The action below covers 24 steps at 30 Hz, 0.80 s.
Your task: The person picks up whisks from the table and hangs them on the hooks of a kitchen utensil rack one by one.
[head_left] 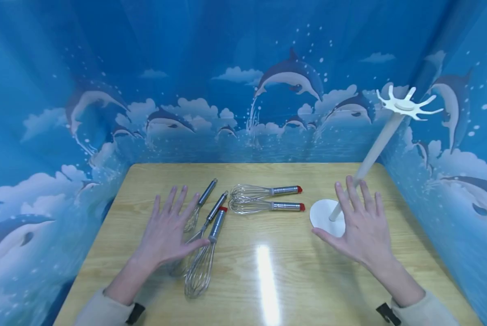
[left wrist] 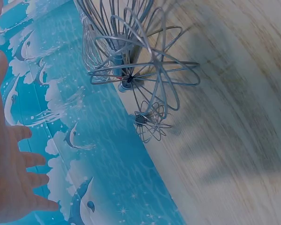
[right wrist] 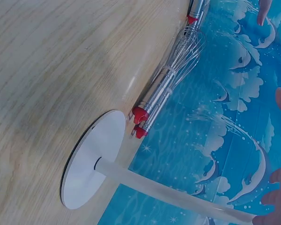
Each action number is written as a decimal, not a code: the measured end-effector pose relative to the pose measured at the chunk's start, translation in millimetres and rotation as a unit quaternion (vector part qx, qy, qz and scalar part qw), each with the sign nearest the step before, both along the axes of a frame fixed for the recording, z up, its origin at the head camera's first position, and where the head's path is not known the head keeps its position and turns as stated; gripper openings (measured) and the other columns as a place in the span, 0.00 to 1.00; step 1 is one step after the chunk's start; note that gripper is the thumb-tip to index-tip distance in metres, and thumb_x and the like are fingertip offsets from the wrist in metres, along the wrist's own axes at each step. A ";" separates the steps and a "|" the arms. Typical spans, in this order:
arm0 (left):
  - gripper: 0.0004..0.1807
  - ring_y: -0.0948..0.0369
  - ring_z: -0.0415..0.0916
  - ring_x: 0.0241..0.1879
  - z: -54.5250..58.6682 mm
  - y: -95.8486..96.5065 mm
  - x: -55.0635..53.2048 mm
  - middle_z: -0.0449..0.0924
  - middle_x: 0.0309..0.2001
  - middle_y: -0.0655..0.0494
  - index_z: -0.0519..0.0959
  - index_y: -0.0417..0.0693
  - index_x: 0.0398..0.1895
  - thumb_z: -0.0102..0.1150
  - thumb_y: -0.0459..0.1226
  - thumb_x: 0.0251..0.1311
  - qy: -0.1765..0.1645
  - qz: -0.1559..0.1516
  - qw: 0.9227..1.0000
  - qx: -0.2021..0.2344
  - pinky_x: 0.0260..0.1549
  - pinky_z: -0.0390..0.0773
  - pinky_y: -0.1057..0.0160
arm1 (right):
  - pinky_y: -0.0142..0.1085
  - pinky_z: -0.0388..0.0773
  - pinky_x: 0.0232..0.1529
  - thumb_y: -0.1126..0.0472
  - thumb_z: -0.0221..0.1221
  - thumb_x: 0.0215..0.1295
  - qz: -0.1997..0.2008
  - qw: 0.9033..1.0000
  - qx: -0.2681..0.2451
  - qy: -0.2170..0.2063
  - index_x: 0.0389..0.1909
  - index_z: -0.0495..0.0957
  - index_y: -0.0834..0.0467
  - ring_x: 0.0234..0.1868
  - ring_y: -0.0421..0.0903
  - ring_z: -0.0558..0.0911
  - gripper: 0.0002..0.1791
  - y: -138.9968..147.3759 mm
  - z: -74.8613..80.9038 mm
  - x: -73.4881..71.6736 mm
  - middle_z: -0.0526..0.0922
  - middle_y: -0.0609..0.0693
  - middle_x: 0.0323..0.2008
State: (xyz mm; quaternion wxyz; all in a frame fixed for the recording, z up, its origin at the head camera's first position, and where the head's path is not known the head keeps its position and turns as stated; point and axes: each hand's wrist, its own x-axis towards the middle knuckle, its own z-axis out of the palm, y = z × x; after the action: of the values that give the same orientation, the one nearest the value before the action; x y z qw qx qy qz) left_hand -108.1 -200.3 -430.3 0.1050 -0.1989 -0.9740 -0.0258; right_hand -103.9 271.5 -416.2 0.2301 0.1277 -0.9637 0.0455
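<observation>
My left hand [head_left: 166, 235] hovers with fingers spread over three metal whisks at the left, partly hiding them. The nearest of these is a large whisk [head_left: 200, 271] with a red handle end; beyond it lie a thinner whisk [head_left: 217, 206] and a small whisk [head_left: 207, 192]. Wire loops of a whisk [left wrist: 157, 61] show large in the left wrist view. My right hand [head_left: 363, 231] is also spread, holding nothing, in front of a white stand [head_left: 379, 145]. The stand has a round base [right wrist: 91, 164] and a ring of prongs [head_left: 404, 105] on top. In the head view the right hand covers part of its pole.
Two red-ended whisks, an upper whisk [head_left: 284, 190] and a lower whisk [head_left: 288, 206], lie side by side mid-table, handles pointing right. The wooden table [head_left: 300, 271] has a bright light reflection. A blue dolphin-print curtain [head_left: 211, 54] surrounds its back and sides.
</observation>
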 end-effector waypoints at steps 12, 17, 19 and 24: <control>0.65 0.37 0.45 0.85 9.3 11.9 -5.5 0.46 0.85 0.39 0.46 0.59 0.87 0.59 0.78 0.53 -0.008 -0.006 1.000 -0.002 0.79 0.47 0.27 | 0.75 0.58 0.73 0.06 0.32 0.53 -0.014 0.998 -0.022 0.051 0.83 0.58 0.55 0.79 0.72 0.62 0.70 17.7 9.4 2.8 0.60 0.62 0.82; 0.64 0.38 0.42 0.86 12.1 18.4 -10.1 0.44 0.86 0.39 0.46 0.58 0.87 0.57 0.77 0.55 -0.020 -0.013 1.000 -0.007 0.80 0.46 0.29 | 0.74 0.62 0.71 0.05 0.34 0.51 -0.025 0.995 -0.022 0.095 0.81 0.61 0.57 0.77 0.73 0.65 0.72 27.2 14.3 0.0 0.65 0.64 0.79; 0.64 0.39 0.42 0.86 13.3 20.6 -11.9 0.43 0.86 0.40 0.45 0.58 0.87 0.56 0.77 0.55 -0.022 -0.015 1.000 -0.012 0.80 0.46 0.30 | 0.74 0.65 0.69 0.06 0.35 0.51 -0.024 0.993 -0.022 0.116 0.80 0.62 0.59 0.75 0.73 0.67 0.72 30.8 15.7 -2.4 0.67 0.65 0.78; 0.65 0.40 0.43 0.86 14.1 26.2 -16.1 0.42 0.86 0.41 0.43 0.57 0.87 0.54 0.79 0.56 -0.022 -0.027 0.999 -0.024 0.81 0.45 0.31 | 0.72 0.72 0.65 0.07 0.36 0.53 -0.021 0.987 -0.025 0.157 0.78 0.65 0.61 0.72 0.74 0.72 0.71 37.8 17.1 -9.0 0.71 0.66 0.75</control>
State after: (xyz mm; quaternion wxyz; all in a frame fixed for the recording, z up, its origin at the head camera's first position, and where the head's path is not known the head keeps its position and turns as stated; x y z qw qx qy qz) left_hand -124.2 -174.1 -416.2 0.0783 -0.2273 -0.9706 -0.0098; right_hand -112.8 309.4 -399.1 0.3825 0.1068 -0.9167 0.0441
